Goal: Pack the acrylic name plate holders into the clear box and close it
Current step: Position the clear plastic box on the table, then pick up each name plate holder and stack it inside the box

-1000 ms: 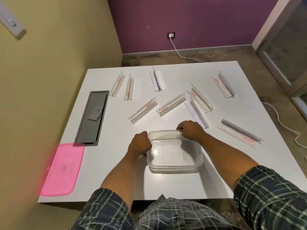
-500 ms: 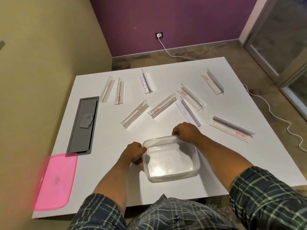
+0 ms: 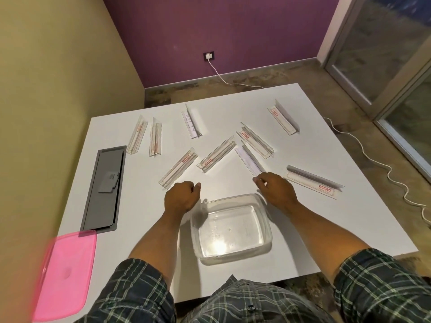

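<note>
The clear box (image 3: 233, 251) stands open and empty near the table's front edge, between my forearms. Several acrylic name plate holders lie scattered beyond it. My left hand (image 3: 182, 198) hovers just past the box's far left corner with loosely curled fingers and nothing in it, close to the near end of one slanted holder (image 3: 178, 167). My right hand (image 3: 276, 190) is past the far right corner, its fingertips at the near end of a white-backed holder (image 3: 249, 159). Another holder (image 3: 313, 181) lies to its right. The pink lid (image 3: 65, 276) rests at the front left corner.
A grey cable hatch (image 3: 105, 187) is set into the white table (image 3: 144, 217) at the left. More holders lie farther back, such as one at the far left (image 3: 137, 137) and one at the far right (image 3: 283, 120). A yellow wall runs along the left.
Both hands have let go of the box's far rim and moved forward onto the table toward the holders. The box stays near the front edge.
</note>
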The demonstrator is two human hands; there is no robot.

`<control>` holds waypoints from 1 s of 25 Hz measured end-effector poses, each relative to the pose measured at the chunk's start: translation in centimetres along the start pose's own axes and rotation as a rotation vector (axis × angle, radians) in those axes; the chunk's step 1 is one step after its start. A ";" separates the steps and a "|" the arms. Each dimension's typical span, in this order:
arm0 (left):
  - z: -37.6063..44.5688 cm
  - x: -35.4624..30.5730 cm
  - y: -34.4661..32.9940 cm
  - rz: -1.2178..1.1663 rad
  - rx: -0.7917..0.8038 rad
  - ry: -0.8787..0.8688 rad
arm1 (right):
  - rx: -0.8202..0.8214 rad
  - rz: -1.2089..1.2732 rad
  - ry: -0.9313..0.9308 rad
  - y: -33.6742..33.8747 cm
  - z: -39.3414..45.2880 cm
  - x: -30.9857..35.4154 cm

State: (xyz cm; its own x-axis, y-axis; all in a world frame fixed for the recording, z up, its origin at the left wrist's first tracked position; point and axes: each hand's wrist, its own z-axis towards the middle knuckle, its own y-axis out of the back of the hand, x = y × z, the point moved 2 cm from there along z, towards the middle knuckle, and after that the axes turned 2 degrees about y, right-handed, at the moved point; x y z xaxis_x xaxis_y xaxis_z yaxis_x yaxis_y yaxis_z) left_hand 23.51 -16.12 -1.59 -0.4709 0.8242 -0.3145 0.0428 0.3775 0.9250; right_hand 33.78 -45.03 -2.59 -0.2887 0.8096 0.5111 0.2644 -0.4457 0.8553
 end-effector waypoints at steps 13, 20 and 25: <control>4.9 -14.2 -4.3 0.115 0.148 -0.351 | 0.148 0.138 -0.573 0.1 2.7 -5.4; 9.0 -16.4 -7.5 -0.183 0.378 -0.135 | 0.077 0.908 -0.934 -1.9 5.6 -6.3; 11.7 -17.9 -9.4 -0.324 0.468 -0.036 | 0.260 0.943 -1.052 -2.1 7.5 -7.2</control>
State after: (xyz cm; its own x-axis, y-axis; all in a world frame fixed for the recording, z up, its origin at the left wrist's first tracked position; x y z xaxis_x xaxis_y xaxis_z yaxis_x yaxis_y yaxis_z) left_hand 41.88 -29.44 -7.14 -0.4948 0.6463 -0.5810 0.2913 0.7532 0.5897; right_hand 42.19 -47.09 -8.67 0.8574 0.2089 0.4703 0.1606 -0.9769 0.1411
